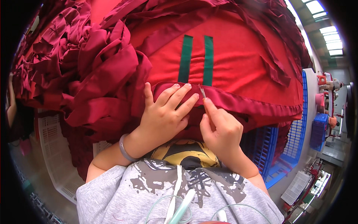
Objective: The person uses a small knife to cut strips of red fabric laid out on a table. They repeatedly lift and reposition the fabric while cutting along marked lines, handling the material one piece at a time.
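My left hand [164, 108] lies with its fingers spread on a dark red satin strip [246, 100], pressing it near its upper edge. My right hand [223, 128] is closed around a small slim tool with a pointed metal tip [202, 92]; most of it is hidden in the fingers, so its exact kind cannot be told. The tip touches or hovers just over the strip, beside my left fingertips. Beneath spreads a bright red cloth [242, 56]. Two dark green bands, a left one [185, 58] and a right one [208, 59], run up from the strip.
A large heap of dark red fabric [100, 67] fills the left side, with loose strips trailing across the far side. A white plastic basket [52, 149] stands low at left, a blue plastic crate [294, 143] at right. Other people [335, 85] are in the distance at right.
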